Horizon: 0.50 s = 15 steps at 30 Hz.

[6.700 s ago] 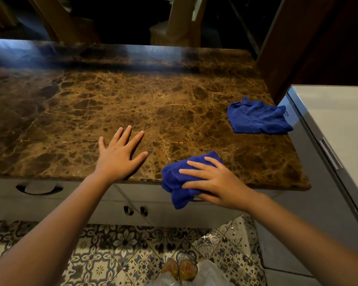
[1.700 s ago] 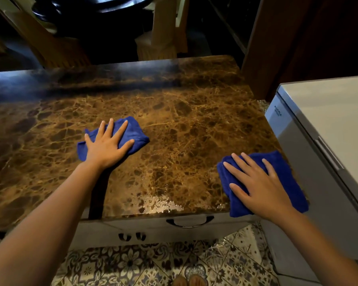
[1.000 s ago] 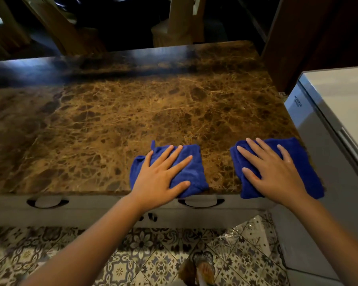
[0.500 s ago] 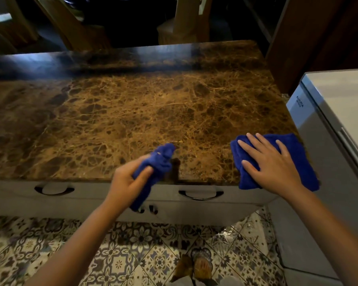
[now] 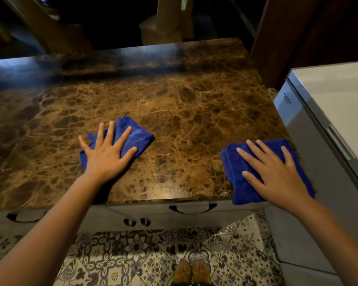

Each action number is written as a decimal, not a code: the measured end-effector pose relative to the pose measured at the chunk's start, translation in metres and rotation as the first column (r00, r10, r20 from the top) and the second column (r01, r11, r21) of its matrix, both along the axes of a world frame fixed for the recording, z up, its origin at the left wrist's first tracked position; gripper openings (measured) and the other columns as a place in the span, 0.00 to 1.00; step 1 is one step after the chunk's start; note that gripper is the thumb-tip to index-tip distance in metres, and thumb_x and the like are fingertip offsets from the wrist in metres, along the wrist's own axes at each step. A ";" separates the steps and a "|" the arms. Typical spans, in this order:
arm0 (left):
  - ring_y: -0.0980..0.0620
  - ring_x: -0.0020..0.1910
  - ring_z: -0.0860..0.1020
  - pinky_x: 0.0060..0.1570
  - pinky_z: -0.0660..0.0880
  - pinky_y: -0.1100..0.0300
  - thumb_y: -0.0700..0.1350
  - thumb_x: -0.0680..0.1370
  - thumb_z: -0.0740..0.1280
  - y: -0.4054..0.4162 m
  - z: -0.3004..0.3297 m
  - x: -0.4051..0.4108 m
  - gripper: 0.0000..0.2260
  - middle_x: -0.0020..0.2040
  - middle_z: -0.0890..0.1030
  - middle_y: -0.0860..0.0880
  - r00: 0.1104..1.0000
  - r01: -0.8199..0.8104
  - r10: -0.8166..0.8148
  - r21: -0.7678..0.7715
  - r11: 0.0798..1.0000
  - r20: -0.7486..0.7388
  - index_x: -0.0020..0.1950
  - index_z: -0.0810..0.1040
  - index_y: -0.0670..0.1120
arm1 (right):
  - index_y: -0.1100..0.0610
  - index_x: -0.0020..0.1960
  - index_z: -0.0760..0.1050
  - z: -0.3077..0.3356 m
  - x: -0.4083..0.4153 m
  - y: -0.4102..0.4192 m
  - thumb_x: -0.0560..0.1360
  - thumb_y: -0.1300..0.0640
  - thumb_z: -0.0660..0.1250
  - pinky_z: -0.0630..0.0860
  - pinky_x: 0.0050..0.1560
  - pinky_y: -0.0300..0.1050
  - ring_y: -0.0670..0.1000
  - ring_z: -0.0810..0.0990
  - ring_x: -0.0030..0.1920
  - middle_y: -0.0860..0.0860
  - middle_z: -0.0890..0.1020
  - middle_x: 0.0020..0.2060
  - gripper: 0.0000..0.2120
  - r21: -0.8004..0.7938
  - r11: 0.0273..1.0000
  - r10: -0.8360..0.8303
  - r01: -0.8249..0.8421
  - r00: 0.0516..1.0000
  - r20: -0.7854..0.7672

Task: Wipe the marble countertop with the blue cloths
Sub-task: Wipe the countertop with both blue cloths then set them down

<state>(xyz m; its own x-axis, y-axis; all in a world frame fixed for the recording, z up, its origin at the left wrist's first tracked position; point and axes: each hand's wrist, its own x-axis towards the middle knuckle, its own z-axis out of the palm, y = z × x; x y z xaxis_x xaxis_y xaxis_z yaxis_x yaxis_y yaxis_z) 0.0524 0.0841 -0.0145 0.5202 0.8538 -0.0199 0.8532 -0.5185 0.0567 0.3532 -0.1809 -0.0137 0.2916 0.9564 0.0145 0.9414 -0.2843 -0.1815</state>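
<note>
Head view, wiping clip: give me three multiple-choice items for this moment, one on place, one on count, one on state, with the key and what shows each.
1. Where does the cloth under the right hand lie?
A. At the counter's near right corner, overhanging the front edge
B. At the far edge of the counter
C. On the floor tiles

2. How many blue cloths are in view?
A. One
B. Two
C. Three

3. How does the left hand meet its cloth?
A. Pinching it up off the counter
B. Flat on it, fingers spread
C. Not touching it

Key:
1 A: the right cloth sits by the white appliance and hangs past the edge of the marble countertop.
2 B: one cloth lies under each hand.
3 B: the palm presses the left cloth flat on the marble.
</note>
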 end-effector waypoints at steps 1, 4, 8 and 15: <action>0.48 0.76 0.40 0.66 0.35 0.32 0.69 0.72 0.44 0.013 -0.001 0.010 0.29 0.78 0.44 0.50 1.000 -0.013 0.013 0.012 1.000 -0.005 0.73 0.48 0.65 | 0.43 0.72 0.53 0.000 -0.001 0.000 0.75 0.39 0.45 0.44 0.69 0.63 0.47 0.49 0.73 0.47 0.55 0.74 0.27 0.003 1.000 -0.005 0.005 1.000 0.010; 0.47 0.76 0.44 0.69 0.42 0.33 0.67 0.73 0.48 0.051 -0.002 0.043 0.29 0.78 0.46 0.48 0.999 -0.001 0.002 -0.019 1.000 0.038 0.73 0.51 0.62 | 0.43 0.72 0.53 0.000 -0.001 0.000 0.75 0.40 0.46 0.47 0.68 0.64 0.48 0.50 0.73 0.47 0.56 0.73 0.26 0.017 1.000 -0.010 0.010 1.000 0.024; 0.47 0.76 0.47 0.70 0.46 0.37 0.67 0.73 0.47 0.074 -0.002 0.093 0.29 0.78 0.49 0.47 0.990 0.132 -0.131 -0.033 0.991 0.048 0.73 0.51 0.62 | 0.43 0.72 0.54 -0.001 -0.001 0.001 0.75 0.40 0.47 0.48 0.69 0.65 0.49 0.50 0.73 0.47 0.56 0.74 0.26 0.017 1.000 -0.011 0.011 1.000 0.028; 0.49 0.76 0.49 0.71 0.45 0.39 0.65 0.74 0.46 0.058 0.000 0.140 0.28 0.78 0.51 0.48 0.937 0.350 -0.347 -0.063 0.935 0.047 0.73 0.51 0.63 | 0.43 0.72 0.54 -0.002 0.000 0.001 0.75 0.41 0.49 0.49 0.69 0.65 0.49 0.51 0.73 0.48 0.56 0.74 0.26 0.031 0.999 -0.010 0.010 1.000 0.023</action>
